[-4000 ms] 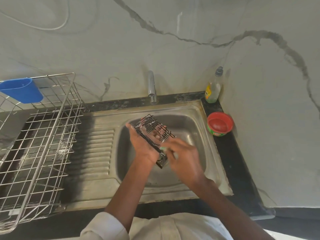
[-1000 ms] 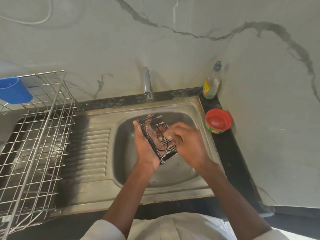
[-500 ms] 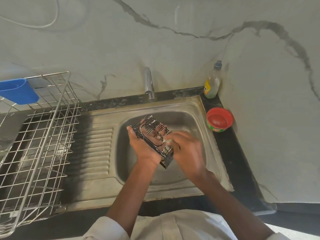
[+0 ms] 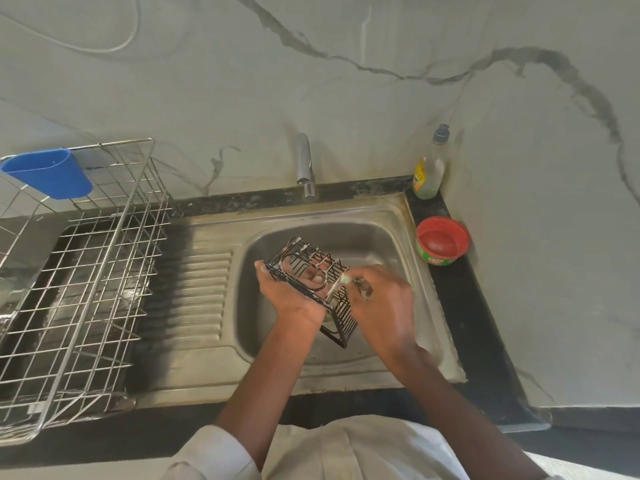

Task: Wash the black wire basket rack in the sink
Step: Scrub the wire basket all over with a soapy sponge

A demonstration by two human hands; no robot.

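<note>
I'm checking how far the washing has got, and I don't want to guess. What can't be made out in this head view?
- The scrubber in the right hand: only a pale green tip shows; the fingers hide the rest.
- The sink drain: covered by the black wire basket rack and the left hand.
- Whether the tap runs: no stream can be made out.
- The bottle label: too small to read.
- The steel dish rack: cut off by the left edge.

Walls (image 4: 346, 109): pale marble-look panels with dark grey veining, meeting at a corner at right; a thin white cable (image 4: 104, 46) loops across the upper left panel; tabletop (image 4: 471, 327): black stone, running along the wall base and down the right side; chrome tap (image 4: 304, 164) mounted at the wall; lighting: soft, even, slightly dim.
</note>
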